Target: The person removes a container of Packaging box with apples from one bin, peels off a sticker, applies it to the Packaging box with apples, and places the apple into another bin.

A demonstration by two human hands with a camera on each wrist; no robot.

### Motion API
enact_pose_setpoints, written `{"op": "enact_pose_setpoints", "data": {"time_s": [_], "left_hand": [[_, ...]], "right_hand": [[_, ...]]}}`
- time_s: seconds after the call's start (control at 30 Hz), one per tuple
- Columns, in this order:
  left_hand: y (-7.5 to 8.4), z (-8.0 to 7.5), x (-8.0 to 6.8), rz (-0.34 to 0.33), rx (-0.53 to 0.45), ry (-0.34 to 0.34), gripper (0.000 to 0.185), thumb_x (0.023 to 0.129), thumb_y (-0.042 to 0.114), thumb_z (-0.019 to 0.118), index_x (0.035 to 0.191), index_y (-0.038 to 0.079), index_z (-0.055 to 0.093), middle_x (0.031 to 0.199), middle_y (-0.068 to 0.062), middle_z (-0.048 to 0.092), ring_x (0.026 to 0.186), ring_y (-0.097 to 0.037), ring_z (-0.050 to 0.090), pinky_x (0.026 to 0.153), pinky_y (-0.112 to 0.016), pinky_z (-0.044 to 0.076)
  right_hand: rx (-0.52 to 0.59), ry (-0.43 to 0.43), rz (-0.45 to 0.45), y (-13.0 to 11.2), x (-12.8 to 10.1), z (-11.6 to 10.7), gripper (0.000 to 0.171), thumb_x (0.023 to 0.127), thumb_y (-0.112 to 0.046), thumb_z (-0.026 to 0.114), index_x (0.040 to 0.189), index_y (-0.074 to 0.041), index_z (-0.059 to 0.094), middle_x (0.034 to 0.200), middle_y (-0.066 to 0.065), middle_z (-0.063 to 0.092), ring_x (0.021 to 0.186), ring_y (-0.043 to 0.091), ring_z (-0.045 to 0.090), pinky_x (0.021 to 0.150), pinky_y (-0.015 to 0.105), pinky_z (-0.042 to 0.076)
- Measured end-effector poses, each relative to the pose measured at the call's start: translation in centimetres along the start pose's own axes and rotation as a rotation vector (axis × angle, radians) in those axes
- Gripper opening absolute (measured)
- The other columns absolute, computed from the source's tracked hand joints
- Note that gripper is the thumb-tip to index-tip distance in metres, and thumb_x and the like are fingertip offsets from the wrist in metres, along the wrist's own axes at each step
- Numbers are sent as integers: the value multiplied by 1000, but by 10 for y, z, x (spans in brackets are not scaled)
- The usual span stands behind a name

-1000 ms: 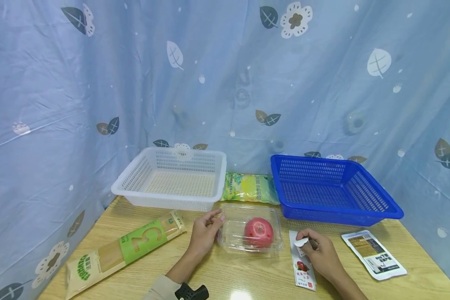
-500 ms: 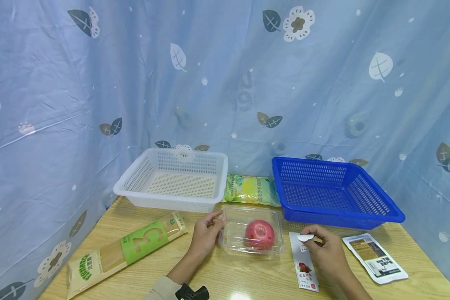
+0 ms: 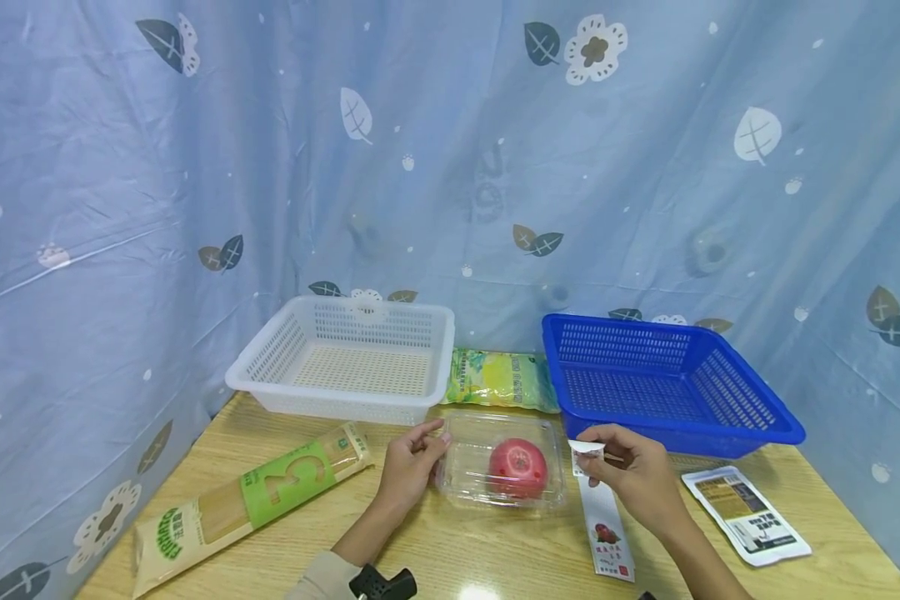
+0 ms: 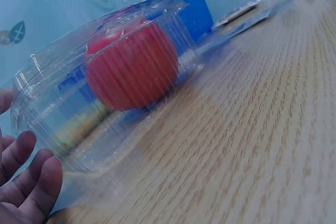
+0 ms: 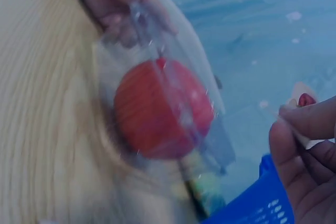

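Sticker (image 3: 587, 448), small and white with a curled edge, is pinched between the thumb and forefinger of the right grip (image 3: 637, 477), closed tight enough at the tips to hold it up above the surface (image 3: 525, 550); seen from the right wrist, a bit of red print shows on it. Just nearer the person than that grip, and slightly to its left, a long printed strip (image 3: 607, 532) with a red picture lies flat. Left of the right grip sits a clear container (image 3: 457, 471), with a round red fruit (image 3: 518, 468) inside. At the container's left end rests the left grip (image 3: 411, 468), its fingers loosely bent and parted, the forefinger touching the plastic without clasping it. Beyond the left grip stands a white basket (image 3: 337, 404); to its left, a pasta packet (image 3: 285, 487) lies slantwise. Past the container, between the baskets, is a yellow-green bag (image 3: 502, 377). Directly beyond the right grip stands a blue basket (image 3: 678, 429), and to that grip's right lies a flat pouch (image 3: 746, 515).
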State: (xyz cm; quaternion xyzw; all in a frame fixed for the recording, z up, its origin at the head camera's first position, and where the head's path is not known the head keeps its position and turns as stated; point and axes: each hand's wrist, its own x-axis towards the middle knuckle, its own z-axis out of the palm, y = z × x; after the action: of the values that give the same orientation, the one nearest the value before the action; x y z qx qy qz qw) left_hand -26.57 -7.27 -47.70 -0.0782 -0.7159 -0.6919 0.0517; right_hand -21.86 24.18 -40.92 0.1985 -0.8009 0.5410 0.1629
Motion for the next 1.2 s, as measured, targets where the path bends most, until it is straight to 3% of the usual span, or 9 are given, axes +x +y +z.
{"op": "enact_pose_setpoints", "data": {"time_s": [0.4,0.67,1.0,1.2], "left_hand": [[-2,-1,1,15,-42,-3,45,96,20,72,134,-1,62,73,-4,62,54,-10,54,47,-20,48],[-2,-3,1,25,-91,-36,46,96,17,70,137,-2,59,75,-6,62,56,-10,54,49,-20,49],[-2,-3,-1,52,-105,-58,48,95,8,67,140,-5,55,72,-3,60,53,-9,55,47,-19,49],[-2,-3,0,55,-93,-55,48,95,7,67,140,-5,55,72,-2,60,52,-9,55,47,-19,49]], "right_hand": [[58,2,5,-21,13,19,29,80,4,81,107,1,72,73,9,71,55,12,60,54,28,57],[113,-16,20,-25,20,35,26,80,7,79,105,1,71,78,14,72,60,16,66,57,31,60],[118,-38,60,-29,30,54,28,79,6,80,104,-2,72,77,7,70,59,11,58,55,25,55],[131,-65,92,-25,31,63,29,80,6,79,108,0,71,81,15,69,63,13,63,58,25,57]]}}
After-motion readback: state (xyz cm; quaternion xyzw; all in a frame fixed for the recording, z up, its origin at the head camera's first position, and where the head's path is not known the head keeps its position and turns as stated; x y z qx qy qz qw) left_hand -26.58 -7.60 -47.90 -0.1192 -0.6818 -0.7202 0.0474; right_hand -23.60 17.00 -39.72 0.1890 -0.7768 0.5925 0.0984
